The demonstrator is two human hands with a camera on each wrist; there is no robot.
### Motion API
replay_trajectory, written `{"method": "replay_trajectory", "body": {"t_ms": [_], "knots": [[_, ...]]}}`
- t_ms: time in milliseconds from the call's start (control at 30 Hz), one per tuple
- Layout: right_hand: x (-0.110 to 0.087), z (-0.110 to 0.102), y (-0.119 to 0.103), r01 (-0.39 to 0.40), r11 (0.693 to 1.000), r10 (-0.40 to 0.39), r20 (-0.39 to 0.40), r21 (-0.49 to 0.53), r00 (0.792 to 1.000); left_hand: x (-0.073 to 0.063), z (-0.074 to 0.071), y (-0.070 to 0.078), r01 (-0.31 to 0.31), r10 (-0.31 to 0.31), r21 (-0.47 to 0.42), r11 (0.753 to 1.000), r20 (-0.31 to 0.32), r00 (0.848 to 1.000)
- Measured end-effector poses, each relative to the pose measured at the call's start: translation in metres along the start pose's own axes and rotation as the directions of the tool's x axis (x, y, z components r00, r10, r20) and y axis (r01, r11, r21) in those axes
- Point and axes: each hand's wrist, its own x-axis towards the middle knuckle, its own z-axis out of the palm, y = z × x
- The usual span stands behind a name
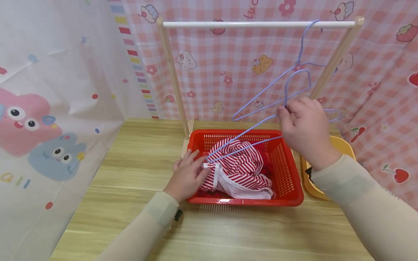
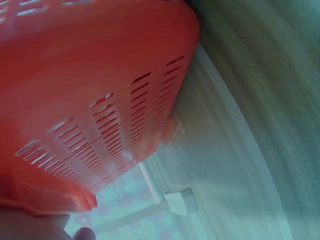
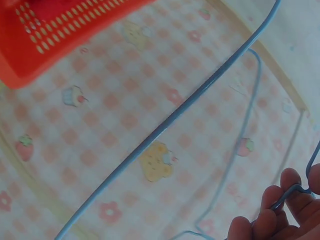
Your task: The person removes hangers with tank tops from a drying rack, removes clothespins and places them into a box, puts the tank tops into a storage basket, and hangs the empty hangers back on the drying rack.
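My right hand pinches a light blue wire hanger near the base of its hook, with the fingers on the wire also in the right wrist view. The hanger's left end reaches down to a red-and-white striped garment with white trim, bunched in a red plastic basket. My left hand rests at the basket's left rim, its fingers fairly straight and its thumb by the garment's trimmed edge. In the left wrist view, fingertips show beside the slotted basket wall.
A second blue hanger hangs from the white rod of a wooden-legged rack behind the basket. To the right stands a yellow container, partly behind my right arm. Patterned cloths hang around the wooden table.
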Motion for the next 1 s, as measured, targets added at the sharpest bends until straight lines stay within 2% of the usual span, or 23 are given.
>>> {"method": "replay_trajectory", "body": {"t_ms": [300,667,1000], "knots": [[0.023,-0.013,-0.022,0.057,0.998,-0.057,-0.040,0.021,0.998,0.001,0.000,0.000,-0.012,0.012,0.005,1.000,0.005,1.000],[0.051,-0.018,-0.053,0.198,0.979,-0.194,-0.069,0.058,0.979,0.001,0.004,-0.001,-0.046,0.047,0.029,0.999,-0.033,0.998],[0.071,-0.013,-0.075,0.216,0.973,-0.211,-0.070,0.086,0.975,0.001,0.002,0.001,-0.010,0.010,0.054,0.999,0.004,1.000]]}}
